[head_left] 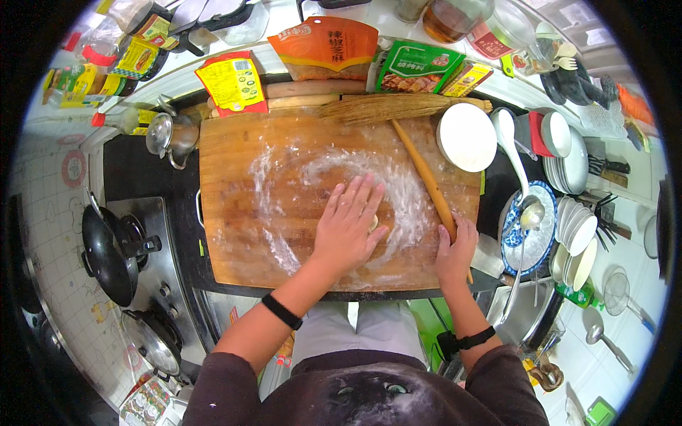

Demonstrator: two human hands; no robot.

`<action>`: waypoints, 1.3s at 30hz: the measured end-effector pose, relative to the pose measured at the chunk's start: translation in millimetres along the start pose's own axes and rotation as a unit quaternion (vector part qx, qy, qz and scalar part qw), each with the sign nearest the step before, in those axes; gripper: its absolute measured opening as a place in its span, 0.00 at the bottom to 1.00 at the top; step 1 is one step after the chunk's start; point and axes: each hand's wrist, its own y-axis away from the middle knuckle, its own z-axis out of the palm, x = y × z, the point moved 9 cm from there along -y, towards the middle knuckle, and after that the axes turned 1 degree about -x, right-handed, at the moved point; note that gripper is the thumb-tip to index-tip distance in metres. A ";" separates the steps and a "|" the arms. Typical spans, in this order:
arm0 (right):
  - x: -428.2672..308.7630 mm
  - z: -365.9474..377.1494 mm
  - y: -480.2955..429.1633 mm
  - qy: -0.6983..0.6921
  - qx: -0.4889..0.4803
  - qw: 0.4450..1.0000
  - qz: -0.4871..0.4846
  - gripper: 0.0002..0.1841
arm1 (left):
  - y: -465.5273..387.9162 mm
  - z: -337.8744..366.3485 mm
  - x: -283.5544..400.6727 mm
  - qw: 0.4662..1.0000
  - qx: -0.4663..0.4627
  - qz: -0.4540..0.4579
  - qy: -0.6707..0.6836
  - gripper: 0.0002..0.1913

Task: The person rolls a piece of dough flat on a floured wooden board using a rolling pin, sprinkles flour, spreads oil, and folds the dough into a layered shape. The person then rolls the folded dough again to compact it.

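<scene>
My left hand (349, 226) lies palm down on the floured wooden board (234, 160), fingers extended. Under its palm, near the thumb, a small piece of dough (373, 222) partly shows; most of it is hidden. On the board's right side my right hand (457, 246) is closed around the lower part of a wooden rolling pin (426, 175), which lies aslant with its upper end near a straw brush (394, 108). Flour (407, 199) is spread in a rough ring about the left hand.
A white bowl (467, 137) stands at the board's upper right corner. Beside the board lie a cleaver (487, 255) and a blue-and-white dish (533, 250) with spoons. To the left are a steel pot (173, 133) and a black wok (109, 255) on the stove. Seasoning packets (325, 48) line the back.
</scene>
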 end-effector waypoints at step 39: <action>-39.4 -3.2 -30.2 -0.176 -0.160 0.971 -0.025 0.20 | 3.2 -24.6 -34.0 0.994 0.043 -0.099 0.025 0.49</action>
